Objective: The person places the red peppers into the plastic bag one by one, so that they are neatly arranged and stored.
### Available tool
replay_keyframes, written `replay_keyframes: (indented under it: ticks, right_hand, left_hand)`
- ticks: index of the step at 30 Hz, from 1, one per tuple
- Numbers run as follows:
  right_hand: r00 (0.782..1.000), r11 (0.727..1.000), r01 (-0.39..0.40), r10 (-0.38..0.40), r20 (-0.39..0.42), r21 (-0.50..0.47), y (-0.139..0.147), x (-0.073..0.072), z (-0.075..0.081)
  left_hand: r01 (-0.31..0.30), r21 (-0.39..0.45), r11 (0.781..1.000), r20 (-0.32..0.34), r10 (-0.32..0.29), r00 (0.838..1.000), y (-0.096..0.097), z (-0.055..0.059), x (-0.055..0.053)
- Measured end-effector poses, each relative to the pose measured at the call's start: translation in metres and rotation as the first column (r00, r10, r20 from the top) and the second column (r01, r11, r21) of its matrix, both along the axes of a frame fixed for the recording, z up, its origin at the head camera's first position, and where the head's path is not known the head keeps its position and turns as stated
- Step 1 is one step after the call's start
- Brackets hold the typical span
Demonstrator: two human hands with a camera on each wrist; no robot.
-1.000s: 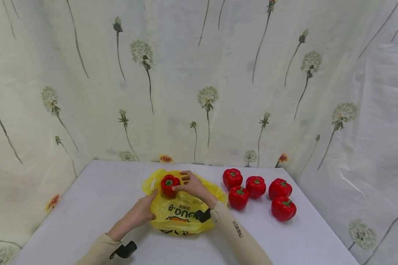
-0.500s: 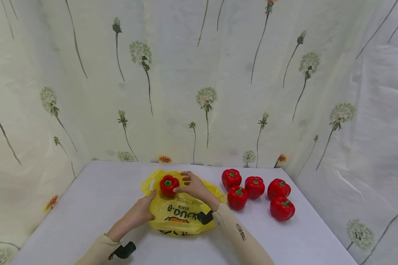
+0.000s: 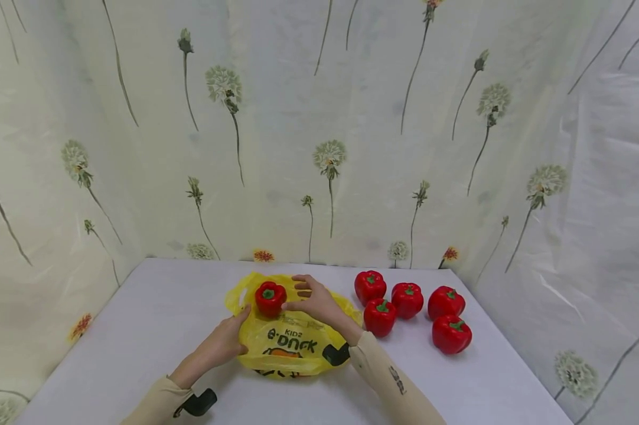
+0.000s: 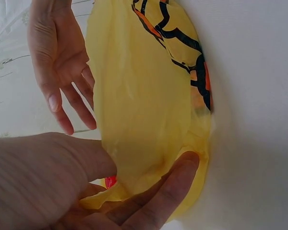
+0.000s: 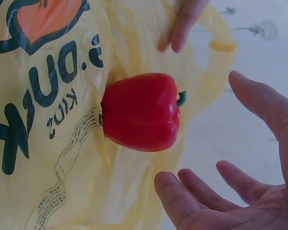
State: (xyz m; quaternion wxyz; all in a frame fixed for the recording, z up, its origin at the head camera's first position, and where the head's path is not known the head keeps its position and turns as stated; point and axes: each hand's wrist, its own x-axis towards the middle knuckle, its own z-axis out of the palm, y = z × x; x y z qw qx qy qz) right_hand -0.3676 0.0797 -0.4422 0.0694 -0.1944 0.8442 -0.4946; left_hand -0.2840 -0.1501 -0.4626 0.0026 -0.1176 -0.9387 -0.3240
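Head cam: L hand (image 3: 225, 340) pinches yellow bag (image 3: 293, 329); R hand (image 3: 318, 303) spread nr red pepper (image 3: 270, 300).

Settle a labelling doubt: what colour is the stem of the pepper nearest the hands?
The stem is green; the right wrist view shows it best.

The table (image 3: 176, 313) bears a yellow bag (image 3: 319, 360), five peppers (image 3: 407, 301).

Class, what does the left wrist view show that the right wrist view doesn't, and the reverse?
Only the left wrist view: most of the left hand, its fingers curled on the bag.
Only the right wrist view: lettering and a green stem.
Both: the bag, the right hand and red pepper, just a sliver in the left view.
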Motion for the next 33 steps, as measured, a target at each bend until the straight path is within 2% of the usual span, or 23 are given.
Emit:
replay_keyframes:
  ticks: [7, 19, 26, 33]
  right_hand:
    - [0.999, 0.999, -0.036, 0.036, -0.013, -0.022, 0.011, 0.009, 0.007]
    - [0.999, 0.998, -0.041, 0.041, 0.001, -0.039, 0.038, 0.029, 0.018]
    - [1.000, 1.000, -0.014, 0.013, -0.018, -0.027, 0.057, 0.042, 0.029]
    - [0.999, 0.999, 0.035, -0.036, -0.029, -0.035, 0.076, 0.047, 0.036]
  left_hand:
    - [0.000, -0.001, 1.000, -0.007, 0.000, 1.000, 0.001, -0.001, -0.001]
    - [-0.001, 0.001, 1.000, -0.010, 0.001, 1.000, 0.001, -0.001, -0.001]
    - [-0.002, -0.004, 1.000, -0.007, 0.002, 1.000, 0.002, -0.001, 0.000]
    - [-0.001, -0.005, 1.000, -0.001, 0.001, 1.000, 0.002, 0.001, 0.000]
